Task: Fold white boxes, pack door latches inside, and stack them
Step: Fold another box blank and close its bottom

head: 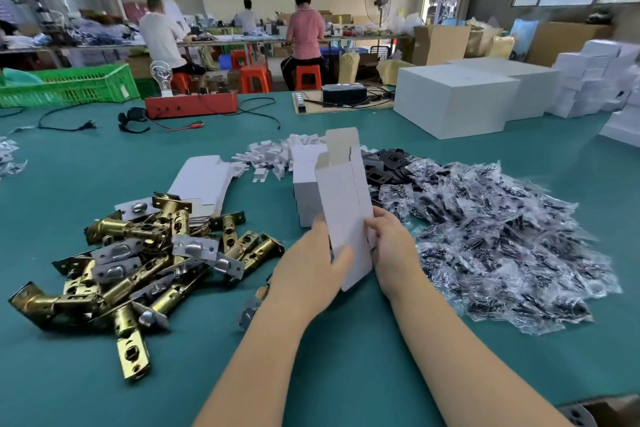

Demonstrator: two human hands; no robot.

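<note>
White box (341,204) upright, long axis near-vertical, open end up; both hands pinching lower end.

Take the upright white box (343,204) in front of you as your landmark. To its left, the heap of brass door latches (138,260) blocks the table (86,163), and one loose latch (251,305) lies just under your left forearm. To its right, the spread of plastic-bagged black parts (502,246) fills the surface almost to the edge. Directly behind it stand a folded white carton (306,191), flat box blanks (204,184) and black plates (384,165). Nearer to you than the box, bare green tabletop lies open between the two piles. Far behind it, cables (256,113) cross the table.
</note>
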